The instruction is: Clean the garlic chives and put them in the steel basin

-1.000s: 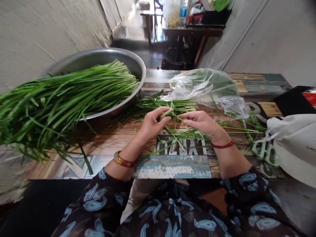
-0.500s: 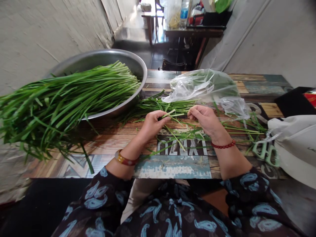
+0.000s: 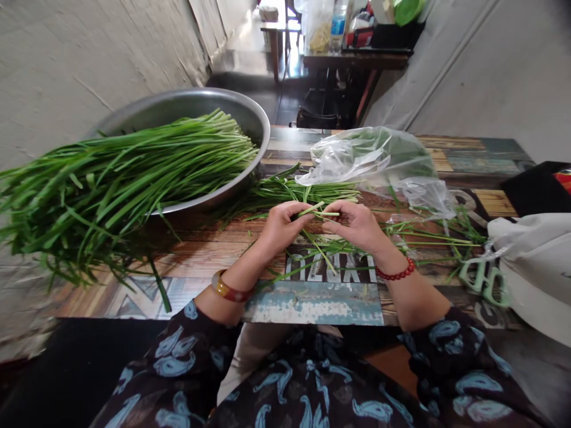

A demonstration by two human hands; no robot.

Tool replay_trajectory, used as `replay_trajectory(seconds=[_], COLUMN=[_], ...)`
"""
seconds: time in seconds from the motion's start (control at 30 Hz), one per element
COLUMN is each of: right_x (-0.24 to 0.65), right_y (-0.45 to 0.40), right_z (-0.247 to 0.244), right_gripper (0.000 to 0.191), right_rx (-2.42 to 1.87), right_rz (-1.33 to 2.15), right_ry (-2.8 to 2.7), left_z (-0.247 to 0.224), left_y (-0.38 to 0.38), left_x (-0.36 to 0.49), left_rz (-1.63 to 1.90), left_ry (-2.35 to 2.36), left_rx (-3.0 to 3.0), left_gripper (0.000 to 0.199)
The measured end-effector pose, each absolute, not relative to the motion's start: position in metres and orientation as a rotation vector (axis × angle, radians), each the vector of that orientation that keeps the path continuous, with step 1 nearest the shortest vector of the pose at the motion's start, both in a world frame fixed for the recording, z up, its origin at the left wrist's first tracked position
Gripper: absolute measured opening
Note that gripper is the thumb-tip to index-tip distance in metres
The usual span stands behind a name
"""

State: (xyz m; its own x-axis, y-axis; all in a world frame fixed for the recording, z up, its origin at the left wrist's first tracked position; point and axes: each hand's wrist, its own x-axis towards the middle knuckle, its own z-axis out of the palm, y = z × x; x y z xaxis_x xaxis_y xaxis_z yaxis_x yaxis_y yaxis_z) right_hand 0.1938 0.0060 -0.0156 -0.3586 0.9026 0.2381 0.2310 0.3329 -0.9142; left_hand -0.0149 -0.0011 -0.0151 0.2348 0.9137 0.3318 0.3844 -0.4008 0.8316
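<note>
Centred over the table, my left hand (image 3: 285,224) pinches a few garlic chives (image 3: 316,209), their pale stem ends pointing right. My right hand (image 3: 354,223) faces it, thumb and forefinger apart around the tip of one stem; whether they touch it I cannot tell. Just behind the hands lies a small heap of garlic chives (image 3: 330,191). Loose trimmed bits (image 3: 328,252) are scattered beneath them. At left, a large metal basin (image 3: 264,145) holds a thick bundle of garlic chives (image 3: 151,154), leaves hanging over its near-left rim.
A clear plastic bag (image 3: 370,154) with greens inside lies at the back of the patterned wooden table (image 3: 312,303). To the right are green-handled scissors (image 3: 484,282), partly under plastic, and a white cap-like item (image 3: 530,267). Another table (image 3: 352,61) with a bottle stands beyond.
My right hand has moved left to the stem ends, and its thumb and forefinger have spread apart. My left hand still pinches the chives. The view has shifted slightly.
</note>
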Motion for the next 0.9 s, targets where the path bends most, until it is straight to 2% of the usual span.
replay_trajectory(seconds=[0.2,0.4,0.57,0.7,0.9], right_x=[0.190,0.190,0.202,0.202,0.192], right_y=[0.004,-0.001,0.000,0.000,-0.002], right_z=[-0.017,-0.011,-0.004,0.000,-0.003], right_gripper=[0.019,0.012,0.029,0.023,0.014], right_rx=[-1.012,-1.035,-1.062,-1.040,-0.971], right_rz=[1.005,0.887,1.115,1.178,1.009], right_ry=[-1.707,-1.699,-1.411,-1.638,-1.828], left_z=[-0.017,-0.016,0.002,0.013,0.001], left_y=[-0.005,-0.006,-0.011,-0.014,-0.009], left_x=[-0.015,-0.014,-0.017,-0.018,-0.013], left_rz=[1.146,1.137,1.301,1.404,0.952], left_ry=[1.185,1.198,1.256,1.229,0.964], left_rx=[2.209,2.206,1.988,2.007,2.344], left_gripper=[0.019,0.021,0.031,0.038,0.038])
